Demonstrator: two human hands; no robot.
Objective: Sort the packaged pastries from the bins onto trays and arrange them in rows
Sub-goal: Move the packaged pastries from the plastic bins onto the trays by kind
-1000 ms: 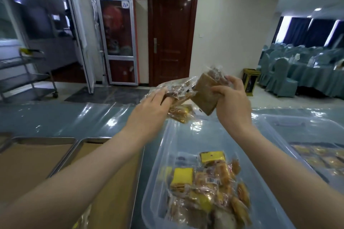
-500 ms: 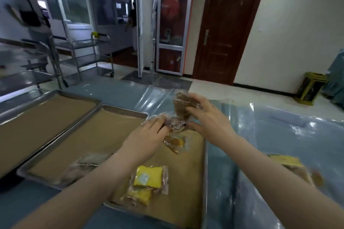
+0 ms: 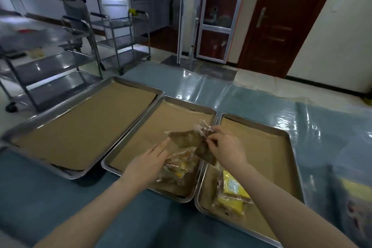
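Three steel trays side by side on desk point(image 3: 60, 197), each lined with brown paper: left tray point(image 3: 84, 127), middle tray point(image 3: 191, 103), right tray point(image 3: 267, 157). Two hands over middle tray's near right corner. Right hand point(image 3: 225, 147) pinches one brown pastry packet point(image 3: 191, 143), raised above middle tray's right rim. Left hand point(image 3: 149, 165) lies on clear packets point(image 3: 179, 169) with yellow inside, in that corner; fingers fairly straight, grip underneath hidden, packet count unclear. Yellow packets point(image 3: 231, 191), about two, in right tray. Two steel trolleys point(image 3: 122, 43) on floor beyond middle tray, to its left.
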